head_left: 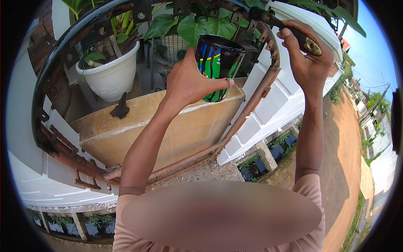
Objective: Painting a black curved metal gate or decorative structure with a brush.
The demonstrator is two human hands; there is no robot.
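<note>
Mid-painting: left hand clamped around paint can at twelve o'clock on tiled ledge; right hand closed on brush handle at two o'clock, against rusty frame. Next: likely steady dipping.

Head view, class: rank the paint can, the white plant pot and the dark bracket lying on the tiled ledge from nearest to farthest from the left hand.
1. Paint can: gripped by the left hand.
2. Dark bracket: on the ledge, to its left.
3. White plant pot: farther left, behind the ledge.
</note>
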